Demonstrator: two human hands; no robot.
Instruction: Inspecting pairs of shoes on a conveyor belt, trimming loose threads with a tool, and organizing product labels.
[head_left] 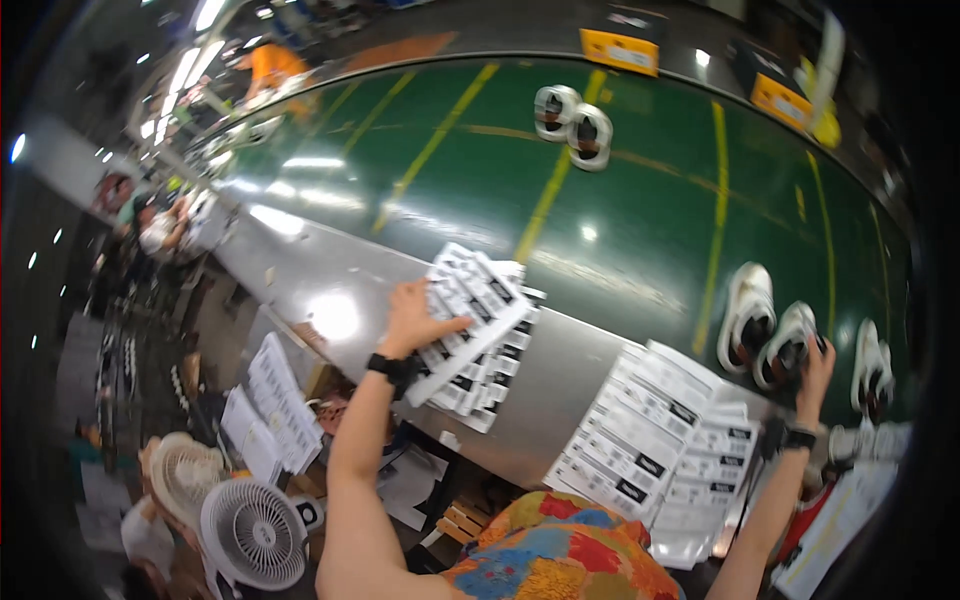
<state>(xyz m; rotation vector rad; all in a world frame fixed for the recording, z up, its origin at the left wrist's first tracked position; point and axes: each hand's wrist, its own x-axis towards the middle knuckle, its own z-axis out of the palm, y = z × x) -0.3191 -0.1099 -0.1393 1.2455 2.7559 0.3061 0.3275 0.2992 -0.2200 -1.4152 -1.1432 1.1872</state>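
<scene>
The sheets [475,318] lie fanned in a slanting pile on the metal ledge [550,385], their far end by the near edge of the green belt [640,220]. The left hand [412,318] is at their left side, thumb spread wide from the fingers and laid across the top; whether it grips them I cannot tell. The right hand [815,370] touches the heel of a white shoe [785,345] on the belt, fingertips at its opening; how firmly they close is unclear. Its mate [748,315] stands just left. Between the hands, more papers [640,430] cover the ledge. Another pair [573,127] sits farther across the belt. A fan [255,535] is at lower left.
</scene>
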